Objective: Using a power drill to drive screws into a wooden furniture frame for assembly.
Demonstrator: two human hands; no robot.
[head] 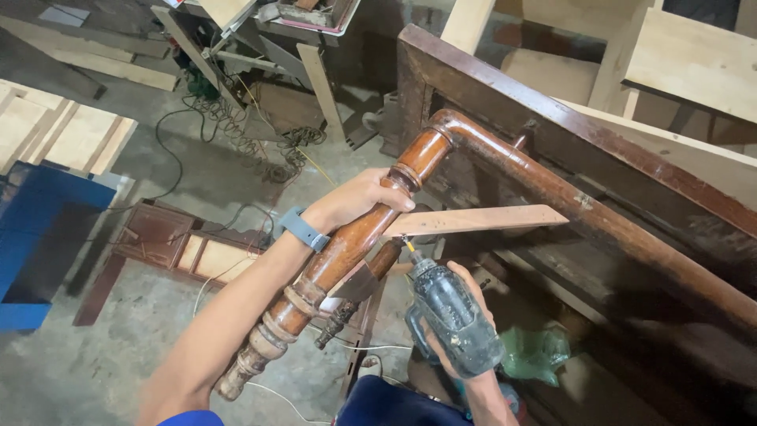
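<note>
From the head camera, the left hand (356,201) is wrapped around the turned wooden leg (339,256), fingers curled over its upper part just below the rounded elbow where the leg meets the long curved rail (599,221). The right hand (461,331) is closed around the grip of a dark cordless drill (453,315), held just right of the leg's middle. The drill's bit (408,246) points up and slightly left, its tip touching the underside of a flat wooden slat (473,220) that reaches rightward from the leg.

The leg's long axis runs diagonally, its ringed foot low and left, its top high and right against the rail. The drill's axis leans nearly parallel to it.

As a judgement, the work looks to be mid-way: the slat sits in place against the leg and the bit is at the wood, but whether a screw is seated cannot be told. Behind the leg, cables (236,126) lie on the concrete floor
</note>
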